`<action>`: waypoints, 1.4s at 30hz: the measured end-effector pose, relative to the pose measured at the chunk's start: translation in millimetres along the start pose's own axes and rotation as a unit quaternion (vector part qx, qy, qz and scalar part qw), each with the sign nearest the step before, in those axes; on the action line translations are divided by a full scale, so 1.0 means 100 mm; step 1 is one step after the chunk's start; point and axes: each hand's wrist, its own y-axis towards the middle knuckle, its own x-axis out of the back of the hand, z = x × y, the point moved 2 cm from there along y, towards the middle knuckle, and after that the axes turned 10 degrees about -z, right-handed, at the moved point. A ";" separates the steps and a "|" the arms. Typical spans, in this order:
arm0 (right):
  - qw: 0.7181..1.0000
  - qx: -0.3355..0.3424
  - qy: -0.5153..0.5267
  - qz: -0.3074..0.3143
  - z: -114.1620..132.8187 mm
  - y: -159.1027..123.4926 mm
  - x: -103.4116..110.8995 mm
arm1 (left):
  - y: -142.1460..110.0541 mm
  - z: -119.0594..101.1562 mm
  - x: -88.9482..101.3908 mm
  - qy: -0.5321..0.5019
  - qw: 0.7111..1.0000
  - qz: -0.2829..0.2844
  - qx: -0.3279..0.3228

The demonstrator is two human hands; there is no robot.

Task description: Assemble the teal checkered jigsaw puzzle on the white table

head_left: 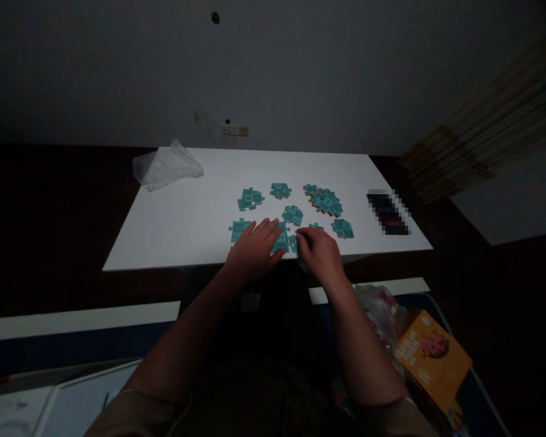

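Note:
My left hand lies flat over joined teal jigsaw pieces near the front edge of the white table. With its fingers pinched, my right hand grips a small teal puzzle piece against the right side of that joined section. Loose teal pieces surround the hands: one piece just beyond them, a small cluster and another piece farther back. A heap of pieces lies at the back right, with a separate piece nearer. My left palm hides part of the joined section.
A crumpled clear plastic bag rests on the table's back left corner. At the right, a dark pixelated object lies on the tabletop. Beside my right arm are an orange box and clear plastic wrapping.

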 end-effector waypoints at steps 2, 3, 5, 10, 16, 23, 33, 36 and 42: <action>1.000 0.008 -0.014 0.003 0.01 -0.03 -0.01 | 0.00 0.01 0.00 0.010 1.000 -0.004 -0.011; 1.000 0.011 -0.021 0.003 0.02 -0.04 -0.01 | 0.00 0.02 0.00 0.015 1.000 -0.006 -0.018; 0.999 0.012 -0.043 -0.002 0.06 -0.08 0.00 | -0.01 0.04 0.00 0.021 0.999 -0.011 -0.030; 0.989 -0.002 -0.145 0.028 0.16 -0.12 -0.03 | -0.01 0.07 -0.03 0.055 0.997 0.005 -0.057; 0.995 0.009 -0.100 0.016 0.16 -0.19 0.00 | -0.03 0.07 -0.02 0.011 0.998 -0.018 -0.051; 0.990 0.120 -0.066 0.019 0.20 -0.61 0.01 | -0.13 0.08 0.15 0.108 0.991 -0.008 -0.082; 0.965 0.216 -0.145 0.019 0.44 -0.76 -0.37 | -0.59 0.02 0.04 0.524 0.829 0.044 -0.189; 0.972 0.212 -0.099 -0.004 0.32 -0.66 -0.24 | -0.65 0.07 0.03 0.519 0.833 0.030 -0.189; 0.966 0.154 -0.173 -0.113 -0.16 -0.44 0.18 | -0.66 0.09 0.08 0.488 0.849 0.025 -0.202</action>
